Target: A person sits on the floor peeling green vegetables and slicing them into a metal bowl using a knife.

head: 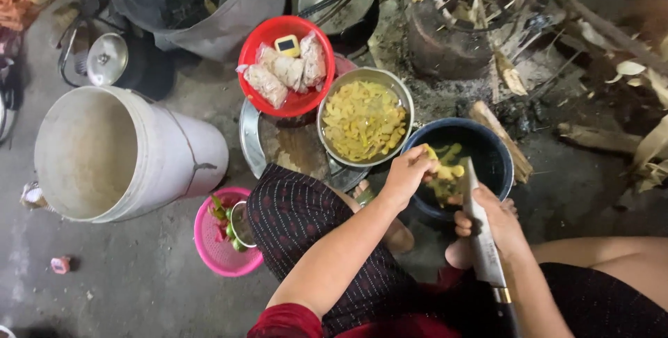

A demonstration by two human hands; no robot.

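Nearest the camera: long steel-bladed kitchen knife (480, 237), blade pointing toward 12 o'clock, its handle closed inside the right hand (497, 223); rigid, sharp-edged, best held by the handle as it is here. Left hand (407, 171), fingers curled shut around a small yellow vegetable piece (435, 161), held over the dark blue round bowl (487, 154), which stands on the concrete floor (139, 289) and contains more yellow cut pieces. The piece looks light, firm and probably damp, so likely slippery; a fingertip pinch well away from the edge suits it. At 11 o'clock of the bowl, just beside it: round metal pan of yellow sliced pieces in liquid (365, 119). Further toward 10 o'clock: red plastic bowl holding clear bags of pale food (287, 67). At 9 o'clock: large white plastic bucket (111, 154). Below it, near the knee: pink plastic basket with green and red produce (219, 237). At 12 o'clock: blackened clay stove with firewood (463, 18).
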